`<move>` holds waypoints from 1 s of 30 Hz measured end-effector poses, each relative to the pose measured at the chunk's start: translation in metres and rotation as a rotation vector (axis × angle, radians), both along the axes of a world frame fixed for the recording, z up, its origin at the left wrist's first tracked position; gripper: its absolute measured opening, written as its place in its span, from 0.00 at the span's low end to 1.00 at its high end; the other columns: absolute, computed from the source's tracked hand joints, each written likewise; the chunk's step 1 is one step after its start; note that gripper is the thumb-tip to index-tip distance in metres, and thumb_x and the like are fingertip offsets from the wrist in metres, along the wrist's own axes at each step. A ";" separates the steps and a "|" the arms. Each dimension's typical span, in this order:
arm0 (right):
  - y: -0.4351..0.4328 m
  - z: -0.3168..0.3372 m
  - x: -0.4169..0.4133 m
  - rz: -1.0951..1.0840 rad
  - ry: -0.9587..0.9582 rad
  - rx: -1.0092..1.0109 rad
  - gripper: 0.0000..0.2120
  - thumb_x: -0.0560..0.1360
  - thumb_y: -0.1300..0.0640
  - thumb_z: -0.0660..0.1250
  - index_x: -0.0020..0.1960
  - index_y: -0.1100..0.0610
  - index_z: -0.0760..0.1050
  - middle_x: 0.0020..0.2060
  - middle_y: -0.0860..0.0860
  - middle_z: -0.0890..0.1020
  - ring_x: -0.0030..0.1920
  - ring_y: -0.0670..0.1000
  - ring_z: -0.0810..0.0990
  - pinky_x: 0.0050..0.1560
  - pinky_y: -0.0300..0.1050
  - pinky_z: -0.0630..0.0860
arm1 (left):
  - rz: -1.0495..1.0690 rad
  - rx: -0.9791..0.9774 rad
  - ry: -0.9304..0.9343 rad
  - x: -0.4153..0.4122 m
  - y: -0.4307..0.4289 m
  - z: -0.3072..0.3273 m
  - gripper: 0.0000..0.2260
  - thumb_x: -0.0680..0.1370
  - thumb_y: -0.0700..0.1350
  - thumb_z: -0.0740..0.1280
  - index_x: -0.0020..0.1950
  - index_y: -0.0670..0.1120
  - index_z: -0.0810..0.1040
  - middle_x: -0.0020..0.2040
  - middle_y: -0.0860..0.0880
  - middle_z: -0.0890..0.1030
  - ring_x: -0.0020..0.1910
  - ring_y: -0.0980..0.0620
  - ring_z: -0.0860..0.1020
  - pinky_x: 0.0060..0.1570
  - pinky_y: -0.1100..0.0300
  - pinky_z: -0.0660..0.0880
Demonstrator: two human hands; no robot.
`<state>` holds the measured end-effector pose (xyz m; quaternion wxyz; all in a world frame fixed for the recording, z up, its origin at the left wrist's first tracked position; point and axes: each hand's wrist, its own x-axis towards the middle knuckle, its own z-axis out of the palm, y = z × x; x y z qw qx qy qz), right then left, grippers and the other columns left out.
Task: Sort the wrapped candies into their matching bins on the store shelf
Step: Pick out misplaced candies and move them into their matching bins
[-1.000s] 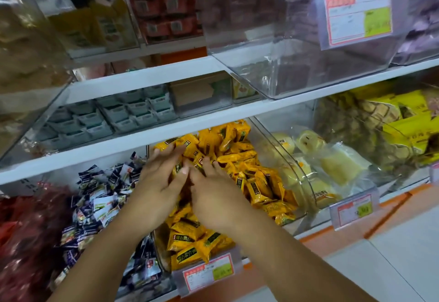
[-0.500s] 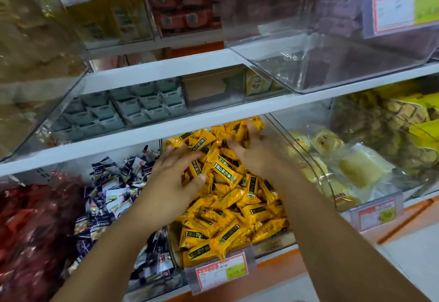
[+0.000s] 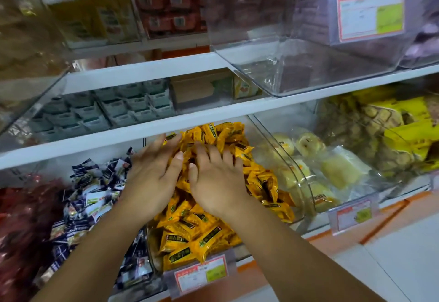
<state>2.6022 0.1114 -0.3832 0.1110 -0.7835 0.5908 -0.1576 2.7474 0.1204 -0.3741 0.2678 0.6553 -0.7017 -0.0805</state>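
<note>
Both hands are down in the middle bin [image 3: 305,197] on the lower shelf [image 3: 118,133], laid side by side on the heap of yellow candies [image 3: 202,225]. The left hand [image 3: 152,176] lies flat with fingers stretched forward over the back of the pile and the thumb out to the side. It presses on the wrappers and grips nothing. The right hand [image 3: 216,183] is just beside it, thumbs nearly meeting, fingers spread and only a little bent at the tips, resting on the candies with nothing pinched or held that I can make out.

The yellow candies fill the bin from back to front, banked up behind the price tag [image 3: 202,275] clipped at its front edge.

In the bin to the left is a jumble of dark candies [image 3: 95,195] with white and green bits showing, and beyond those a blurred mass of red wrappers [image 3: 21,218]. To the right, pale buns [image 3: 337,168] sit in clear packets. One shelf up stand rows of small grey-green boxes [image 3: 133,107], and a tilted clear bin with its own tag [image 3: 370,12] juts out overhead.
</note>
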 end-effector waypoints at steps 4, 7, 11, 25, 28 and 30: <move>-0.010 0.035 -0.009 0.165 -0.121 0.156 0.20 0.81 0.50 0.51 0.72 0.49 0.64 0.74 0.52 0.63 0.71 0.59 0.64 0.69 0.60 0.62 | -0.024 0.043 -0.140 -0.005 0.000 0.006 0.30 0.73 0.68 0.37 0.74 0.68 0.55 0.77 0.58 0.56 0.77 0.51 0.52 0.72 0.41 0.52; -0.029 0.068 -0.041 -0.073 -0.343 0.161 0.14 0.80 0.60 0.56 0.59 0.62 0.76 0.58 0.60 0.78 0.59 0.60 0.76 0.53 0.45 0.73 | -0.019 0.077 -0.235 -0.007 -0.007 0.019 0.30 0.72 0.67 0.38 0.75 0.66 0.55 0.77 0.58 0.58 0.76 0.52 0.52 0.71 0.44 0.52; -0.060 0.054 -0.051 -0.197 0.154 0.030 0.18 0.79 0.62 0.53 0.66 0.63 0.70 0.67 0.62 0.69 0.68 0.62 0.66 0.63 0.51 0.67 | -0.073 0.183 -0.323 -0.008 -0.018 0.023 0.31 0.72 0.69 0.40 0.74 0.67 0.54 0.78 0.57 0.54 0.76 0.52 0.49 0.74 0.44 0.47; -0.086 0.003 -0.039 -0.216 -0.154 0.337 0.46 0.70 0.24 0.49 0.78 0.49 0.43 0.76 0.58 0.56 0.74 0.62 0.56 0.71 0.57 0.58 | -0.009 0.140 -0.412 0.001 -0.025 0.006 0.31 0.71 0.69 0.40 0.72 0.67 0.59 0.78 0.59 0.53 0.77 0.51 0.48 0.73 0.42 0.44; -0.080 0.001 -0.032 -0.158 -0.168 0.393 0.48 0.65 0.20 0.51 0.77 0.43 0.44 0.77 0.53 0.51 0.76 0.60 0.53 0.73 0.61 0.55 | 0.004 0.140 -0.367 -0.003 -0.023 0.009 0.30 0.70 0.70 0.42 0.71 0.69 0.59 0.78 0.59 0.55 0.77 0.51 0.49 0.74 0.43 0.44; -0.079 0.000 -0.032 -0.124 -0.225 0.417 0.48 0.64 0.20 0.53 0.76 0.40 0.46 0.78 0.51 0.51 0.76 0.59 0.53 0.73 0.61 0.56 | 0.019 0.146 -0.283 -0.007 -0.023 0.011 0.27 0.71 0.68 0.48 0.71 0.69 0.62 0.77 0.59 0.57 0.77 0.52 0.50 0.74 0.47 0.46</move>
